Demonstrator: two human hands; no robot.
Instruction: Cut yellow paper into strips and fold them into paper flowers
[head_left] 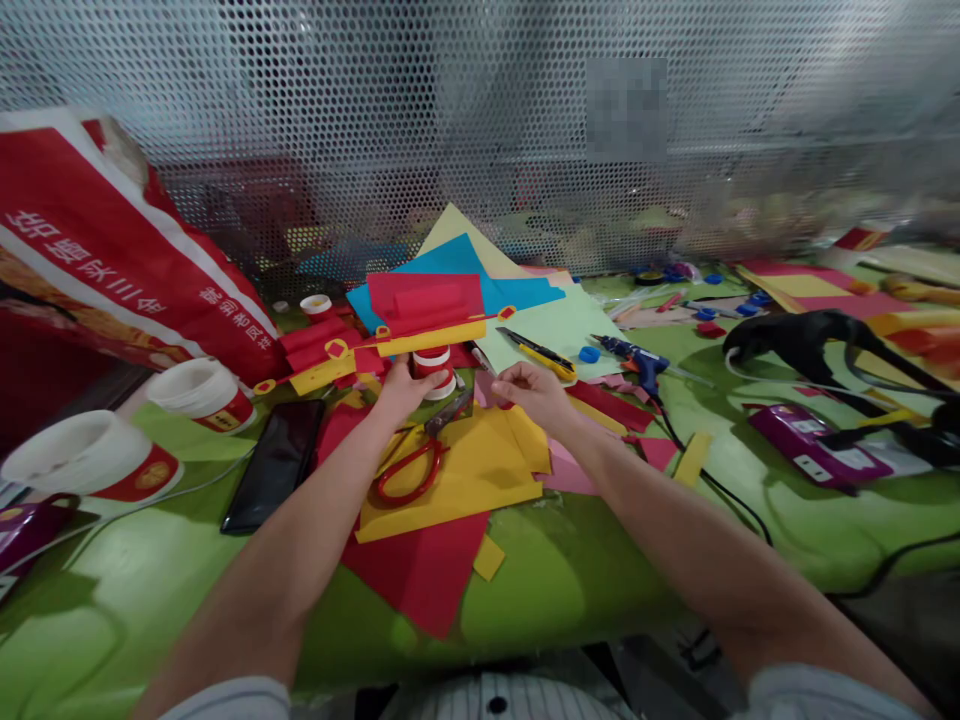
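Observation:
My left hand [405, 388] is wrapped round a small red-and-white paper cup [433, 374] in the middle of the table. Just above the cup lies a red and yellow paper piece [431, 338] with curled yellow trim. To the right of the cup, my right hand [529, 388] has its fingers pinched together; what they hold, if anything, I cannot make out. Red-handled scissors [411, 478] rest on yellow paper [480, 465] between my forearms. A yellow utility knife [541, 352] lies on pale green paper [574, 318] just beyond my right hand.
White paper cups [202, 388] and a black phone [274, 465] are at left, near a large red bag [127, 230]. Right of centre lies a blue glue gun [637, 362] with its cord. A purple power strip [817, 445] sits farther right. Perforated metal [450, 130] stands behind.

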